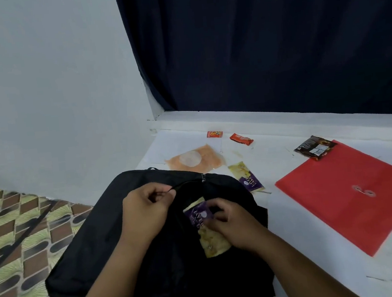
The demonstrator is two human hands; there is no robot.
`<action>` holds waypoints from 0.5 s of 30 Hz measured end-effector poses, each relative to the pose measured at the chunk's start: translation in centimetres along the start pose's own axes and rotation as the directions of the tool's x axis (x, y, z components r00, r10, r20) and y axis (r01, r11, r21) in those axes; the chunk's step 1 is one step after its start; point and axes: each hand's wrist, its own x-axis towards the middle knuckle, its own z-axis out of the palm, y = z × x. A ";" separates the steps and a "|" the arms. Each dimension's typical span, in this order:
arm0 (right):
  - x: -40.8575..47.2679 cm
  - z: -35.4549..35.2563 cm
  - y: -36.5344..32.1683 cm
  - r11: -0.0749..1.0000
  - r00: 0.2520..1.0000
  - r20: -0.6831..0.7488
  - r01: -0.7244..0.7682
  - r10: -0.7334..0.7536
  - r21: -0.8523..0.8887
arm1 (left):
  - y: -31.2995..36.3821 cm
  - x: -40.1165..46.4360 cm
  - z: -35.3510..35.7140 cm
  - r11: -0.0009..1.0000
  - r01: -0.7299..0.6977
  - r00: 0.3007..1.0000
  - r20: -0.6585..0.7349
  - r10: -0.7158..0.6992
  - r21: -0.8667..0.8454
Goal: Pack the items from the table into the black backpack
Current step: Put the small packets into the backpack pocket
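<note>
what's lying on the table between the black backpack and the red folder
In the head view, a purple and yellow cake packet lies on the white table between the black backpack and the red folder.

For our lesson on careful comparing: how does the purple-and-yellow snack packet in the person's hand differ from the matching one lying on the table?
The held packet is pinched in the right hand over the black backpack; the table packet lies untouched on the white table. The held packet is partly covered by fingers and looks creased; the table packet lies flat and fully visible. Both share purple-and-yellow wrapping and a long narrow shape.
</note>
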 end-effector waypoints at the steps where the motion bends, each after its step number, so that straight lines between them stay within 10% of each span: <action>1: 0.2 0.2 -0.5 0.998 1.000 0.025 0.004 -0.003 -0.061 | 0.1 0.1 -0.3 1.000 0.004 1.000 -0.001 -0.004 -0.025; 4: 1.0 0.6 -2.2 0.991 0.998 0.060 -0.001 0.009 -0.136 | 0.3 0.5 -1.2 0.998 0.003 0.999 0.034 -0.001 -0.056; 10: 2.9 2.6 -3.7 0.959 0.996 0.083 -0.050 0.028 0.278 | 0.3 0.9 -2.0 0.997 -0.019 0.998 0.054 0.023 -0.078; 15: 3.8 3.6 -3.3 0.984 0.999 -0.016 -0.032 0.030 -0.177 | 0.0 1.4 -2.5 0.996 -0.053 0.995 0.085 0.059 -0.071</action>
